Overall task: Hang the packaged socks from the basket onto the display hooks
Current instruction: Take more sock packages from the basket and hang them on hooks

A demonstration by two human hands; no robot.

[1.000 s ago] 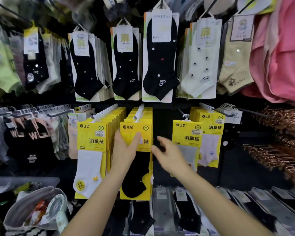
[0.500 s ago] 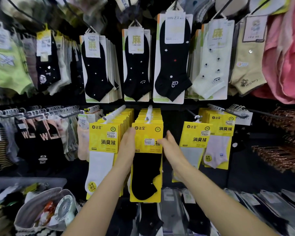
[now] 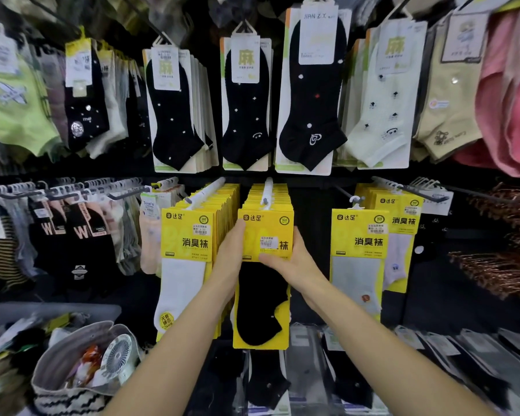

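Note:
A stack of yellow-carded black sock packs (image 3: 266,232) hangs on a white display hook (image 3: 267,192) in the middle row. My left hand (image 3: 230,259) holds the stack's left edge, thumb on the front card. My right hand (image 3: 288,259) grips its right edge, thumb laid across the card's lower front. To the left hangs a stack of yellow packs with white socks (image 3: 186,250) on another white hook (image 3: 206,192). Two more yellow packs (image 3: 357,256) hang to the right. A grey basket (image 3: 0,310) sits at lower left, mostly hidden.
Black and pale sock packs (image 3: 246,106) fill the upper row. Dark socks on hangers (image 3: 57,232) crowd the left. Copper hangers (image 3: 502,259) jut out at right. A fabric bag (image 3: 81,376) with a small fan stands at lower left. Clear-wrapped packs (image 3: 312,376) hang below.
My right hand has moved left and closed onto the right edge of the black sock stack. My left hand stayed at the left edge. The view has moved closer.

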